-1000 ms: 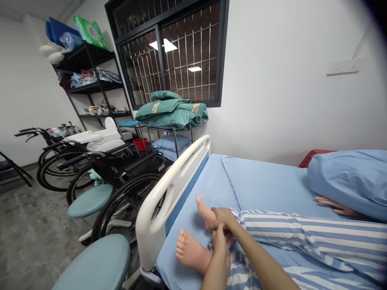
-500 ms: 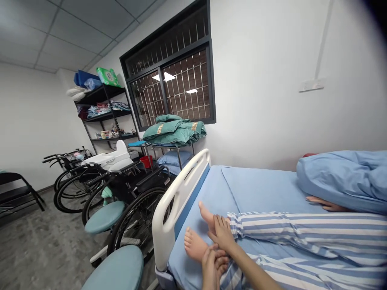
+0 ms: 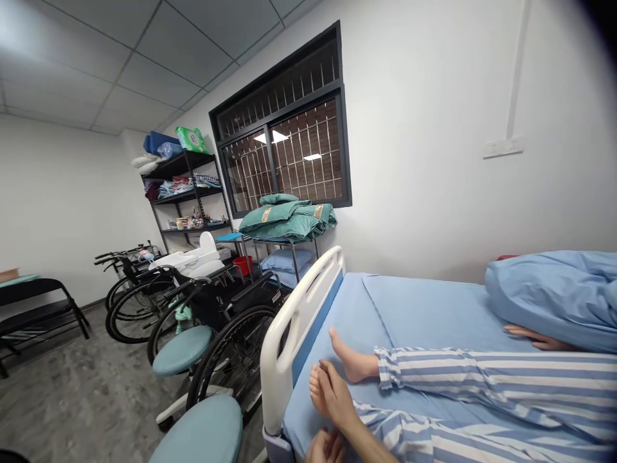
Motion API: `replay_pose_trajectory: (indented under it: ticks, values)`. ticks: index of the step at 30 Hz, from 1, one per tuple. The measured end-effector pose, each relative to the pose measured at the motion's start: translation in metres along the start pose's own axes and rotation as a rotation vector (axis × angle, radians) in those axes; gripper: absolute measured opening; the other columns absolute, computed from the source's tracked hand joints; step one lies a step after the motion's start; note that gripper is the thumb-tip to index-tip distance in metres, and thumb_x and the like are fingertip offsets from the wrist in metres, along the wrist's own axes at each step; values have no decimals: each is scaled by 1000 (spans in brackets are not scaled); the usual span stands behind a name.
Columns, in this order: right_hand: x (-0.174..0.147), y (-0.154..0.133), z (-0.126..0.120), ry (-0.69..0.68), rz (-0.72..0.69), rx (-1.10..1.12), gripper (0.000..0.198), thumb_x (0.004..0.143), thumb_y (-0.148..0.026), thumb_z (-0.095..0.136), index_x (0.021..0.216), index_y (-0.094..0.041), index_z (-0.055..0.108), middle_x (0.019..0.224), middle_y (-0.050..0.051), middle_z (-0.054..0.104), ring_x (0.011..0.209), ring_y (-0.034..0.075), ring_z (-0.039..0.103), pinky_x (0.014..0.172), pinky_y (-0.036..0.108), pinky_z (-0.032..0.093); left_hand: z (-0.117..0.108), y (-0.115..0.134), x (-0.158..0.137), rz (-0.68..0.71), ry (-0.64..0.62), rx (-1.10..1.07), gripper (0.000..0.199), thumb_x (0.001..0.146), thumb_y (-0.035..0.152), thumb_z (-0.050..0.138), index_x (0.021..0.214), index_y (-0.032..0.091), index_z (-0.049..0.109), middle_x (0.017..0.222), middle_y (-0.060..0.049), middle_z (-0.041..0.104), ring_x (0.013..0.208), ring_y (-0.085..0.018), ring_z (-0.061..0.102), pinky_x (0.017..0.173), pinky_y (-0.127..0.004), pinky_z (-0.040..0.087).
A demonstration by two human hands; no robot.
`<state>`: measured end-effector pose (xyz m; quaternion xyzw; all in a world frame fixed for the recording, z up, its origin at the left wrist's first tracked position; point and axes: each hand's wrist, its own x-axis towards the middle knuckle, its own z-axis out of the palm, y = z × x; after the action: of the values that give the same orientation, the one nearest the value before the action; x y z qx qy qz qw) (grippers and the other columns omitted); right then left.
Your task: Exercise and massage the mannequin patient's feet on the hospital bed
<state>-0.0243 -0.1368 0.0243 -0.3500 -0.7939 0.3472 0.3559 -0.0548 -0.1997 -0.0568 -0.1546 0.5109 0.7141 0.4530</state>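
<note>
Two bare feet in blue-and-white striped trousers (image 3: 448,373) rest on the blue-sheeted bed (image 3: 419,302). Over the top of the near foot (image 3: 315,391) my right hand (image 3: 335,392) is closed, its fingers bent near the toes. Low at the frame's bottom edge is my left hand (image 3: 326,446), fingers curled, close to the heel side of that foot; what they hold, if anything, is hidden. The far foot (image 3: 357,361) lies untouched on its heel, toes up. The near ankle is covered by my right hand and forearm.
A white bed end board (image 3: 282,341) stands left of the feet. Beyond it are round teal stools (image 3: 202,431) and wheelchairs (image 3: 231,341). Another hand (image 3: 540,336) shows from under a blue cover (image 3: 554,296) on the right. Green bedding (image 3: 289,218) is stacked beneath the window.
My right hand has left the far foot and moved onto the near foot. My left hand has dropped lower toward the frame's edge. The view has shifted slightly.
</note>
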Motion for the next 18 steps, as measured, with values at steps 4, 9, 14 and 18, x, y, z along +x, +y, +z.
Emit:
replay_pose_trajectory:
  ticks: [4, 9, 14, 18]
  values:
    - [-8, 19, -8, -108, 118, -198, 54, 85, -48, 7, 79, -20, 53, 79, 5, 62, 77, 18, 57, 65, 26, 39, 12, -14, -5, -39, -120, 52, 8, 55, 19, 51, 56, 19, 43, 53, -3, 53, 60, -20, 57, 53, -27, 41]
    - [-26, 49, -41, -282, 45, -481, 55, 82, -56, 13, 85, -19, 54, 79, 7, 63, 73, 20, 58, 60, 25, 37, 35, -38, -22, -159, -254, 49, 25, 53, 16, 50, 45, 19, 28, 37, 3, 35, 40, -12, 43, 45, -24, 33]
    - [-29, 63, -56, -365, 11, -651, 49, 80, -56, 21, 88, -20, 53, 77, 9, 63, 68, 22, 59, 55, 26, 36, 52, -40, -43, -331, -242, -3, 18, 61, 31, 51, 68, 15, 53, 62, -6, 58, 58, -18, 55, 53, -27, 38]
    - [-24, 61, -51, -367, 16, -631, 41, 81, -50, 23, 88, -20, 51, 77, 9, 63, 68, 24, 59, 55, 29, 36, 56, -39, -43, -390, -249, -92, 45, 62, 47, 52, 92, 13, 55, 75, -11, 61, 75, -26, 58, 62, -32, 41]
